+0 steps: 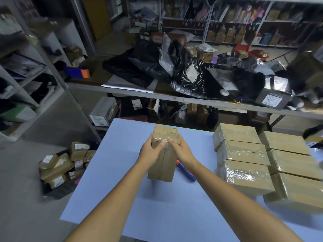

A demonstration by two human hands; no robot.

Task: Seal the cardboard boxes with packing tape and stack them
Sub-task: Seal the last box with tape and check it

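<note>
Box (162,161) upright at the middle of the bench (108,189), we grasp it with left hand (151,151) at 9 o'clock and right hand (181,151) at 3, thumbs pressing the tape (166,139) over its upper edge, seemingly to bed it down. Sealed stacks (244,154) sit at 3 o'clock for easy stacking; the tape dispenser (187,173) lies beside it.

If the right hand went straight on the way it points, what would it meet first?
The upright cardboard box: the right hand grips its taped top. Beyond it, probably the left hand.
</note>
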